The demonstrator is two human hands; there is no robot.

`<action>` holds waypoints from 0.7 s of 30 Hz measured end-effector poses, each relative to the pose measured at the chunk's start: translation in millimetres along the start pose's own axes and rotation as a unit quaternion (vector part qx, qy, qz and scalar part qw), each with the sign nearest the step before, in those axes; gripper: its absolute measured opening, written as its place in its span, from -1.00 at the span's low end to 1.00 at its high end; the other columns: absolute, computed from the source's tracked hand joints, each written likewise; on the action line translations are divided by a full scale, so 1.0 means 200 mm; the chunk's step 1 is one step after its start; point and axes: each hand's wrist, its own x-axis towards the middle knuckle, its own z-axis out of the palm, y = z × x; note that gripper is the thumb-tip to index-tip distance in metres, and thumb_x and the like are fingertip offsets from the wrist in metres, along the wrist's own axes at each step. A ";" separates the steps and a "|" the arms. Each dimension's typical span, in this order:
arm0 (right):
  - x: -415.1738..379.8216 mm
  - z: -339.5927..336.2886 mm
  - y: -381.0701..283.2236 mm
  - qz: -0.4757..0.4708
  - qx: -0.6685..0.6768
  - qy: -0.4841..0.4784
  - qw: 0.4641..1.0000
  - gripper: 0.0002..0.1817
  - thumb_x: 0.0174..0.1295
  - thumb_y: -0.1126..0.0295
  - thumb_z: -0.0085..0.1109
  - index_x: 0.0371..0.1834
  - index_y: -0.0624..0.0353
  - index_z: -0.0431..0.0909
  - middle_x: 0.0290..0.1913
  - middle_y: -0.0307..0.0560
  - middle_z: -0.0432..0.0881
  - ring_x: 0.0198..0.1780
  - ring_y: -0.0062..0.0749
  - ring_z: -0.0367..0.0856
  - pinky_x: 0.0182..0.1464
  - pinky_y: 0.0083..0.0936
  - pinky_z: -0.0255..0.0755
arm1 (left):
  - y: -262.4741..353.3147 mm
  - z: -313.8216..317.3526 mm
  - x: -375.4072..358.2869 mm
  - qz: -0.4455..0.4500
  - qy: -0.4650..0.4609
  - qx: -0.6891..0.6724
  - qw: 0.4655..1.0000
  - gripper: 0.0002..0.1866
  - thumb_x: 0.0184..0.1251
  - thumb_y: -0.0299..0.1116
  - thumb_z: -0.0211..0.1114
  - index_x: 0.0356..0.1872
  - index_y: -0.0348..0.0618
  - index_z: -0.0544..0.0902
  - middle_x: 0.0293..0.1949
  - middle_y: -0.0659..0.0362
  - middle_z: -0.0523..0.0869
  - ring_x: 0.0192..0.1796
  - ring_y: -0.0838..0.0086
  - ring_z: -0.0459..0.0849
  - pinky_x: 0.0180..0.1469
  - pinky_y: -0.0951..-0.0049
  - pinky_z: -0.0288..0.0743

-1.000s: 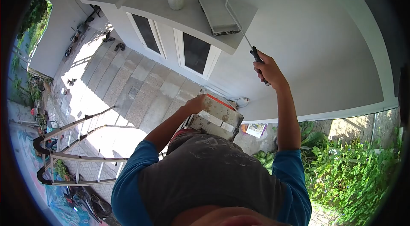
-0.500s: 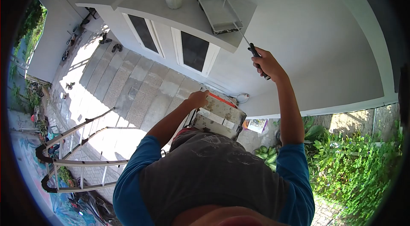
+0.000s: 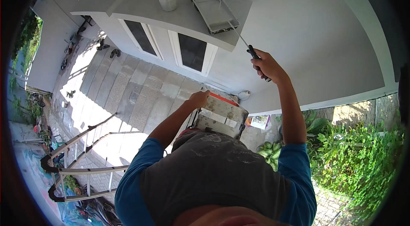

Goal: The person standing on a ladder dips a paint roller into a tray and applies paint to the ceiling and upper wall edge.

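My right hand (image 3: 268,67) is closed around the dark handle of a paint roller (image 3: 241,38). Its thin metal rod reaches up over the near edge of a grey paint tray (image 3: 234,24). The tray lies on a grey ledge (image 3: 132,0), with whitish paint inside and a pale roller head at its far end. My left hand (image 3: 199,99) is closed on the edge of a paint-spattered ladder platform (image 3: 215,119), beside its orange-red strip. The platform is in front of my body; its lower part is hidden.
A white pot (image 3: 168,2) with an orange-handled tool stands on the ledge, left of the tray. Below are windows (image 3: 191,51) and a tiled floor (image 3: 136,85). Another ladder (image 3: 92,169) is at lower left. Green plants (image 3: 354,153) grow at right, beside the pale wall (image 3: 307,55).
The view has shifted slightly, so the ledge, tray and pot appear a little further left. Both hands keep their grip, and the roller rod slants a bit more to the left.
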 end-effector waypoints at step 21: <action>-0.28 0.01 0.21 -0.011 0.026 0.006 1.000 -0.44 0.43 0.47 0.06 0.50 0.19 0.27 -0.57 -0.38 0.31 -0.63 -0.69 0.28 -0.60 -0.62 0.26 | -0.04 0.04 0.07 0.008 0.000 0.023 1.000 -0.67 0.24 -0.38 0.25 0.03 -0.16 0.50 -0.19 -0.14 0.76 -0.07 -0.08 0.74 -0.03 -0.05 0.56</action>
